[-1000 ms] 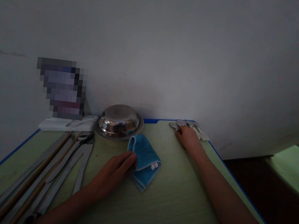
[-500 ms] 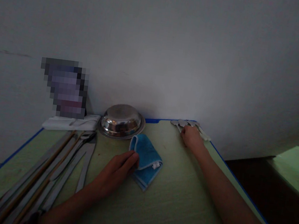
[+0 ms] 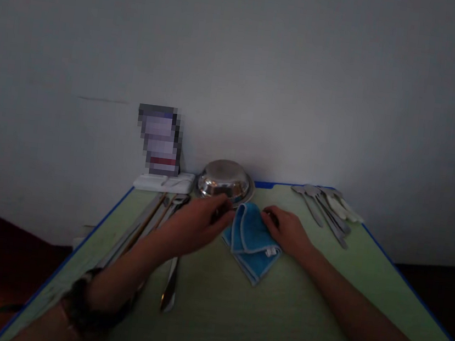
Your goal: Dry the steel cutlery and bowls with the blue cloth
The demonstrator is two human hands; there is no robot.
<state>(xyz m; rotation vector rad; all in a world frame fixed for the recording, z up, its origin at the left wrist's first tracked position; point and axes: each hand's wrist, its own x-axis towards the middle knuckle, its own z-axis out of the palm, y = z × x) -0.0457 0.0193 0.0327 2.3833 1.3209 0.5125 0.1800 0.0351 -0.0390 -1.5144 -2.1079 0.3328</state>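
Bracelet (image 3: pixel 97 306): dark, around the left wrist, nearest of all.
Desk (image 3: pixel 229 325): pale green top, blue edging along both sides and the back.
Metal utensil (image 3: pixel 169 290): flat on the surface, its near end showing beyond the left forearm.
Blue cloth (image 3: pixel 257 246): folded, on the middle of the desk, one corner nearest the viewer (a pale tag sits by its right edge).
Left hand (image 3: pixel 198 225): just left of the cloth, fingers bent, thumb and fingertips parted.
Right hand (image 3: pixel 290 233): at the cloth's upper right edge, fingers curled; whether they pinch the fabric, I cannot tell.
Long utensils (image 3: pixel 147 222): wooden and metal, side by side at the left, partly behind the left arm.
Spoons (image 3: pixel 334 222): fanned at the far right, bowls at the back, some pale ones among them.
Metal bowl (image 3: pixel 224 177): upside down, its rim partly hidden by the left fingers.
White box (image 3: pixel 163 186): low, at the far left corner.
Panel (image 3: pixel 159 143): upright on the box, pixelated.
Wall (image 3: pixel 264 75): plain grey, behind everything.
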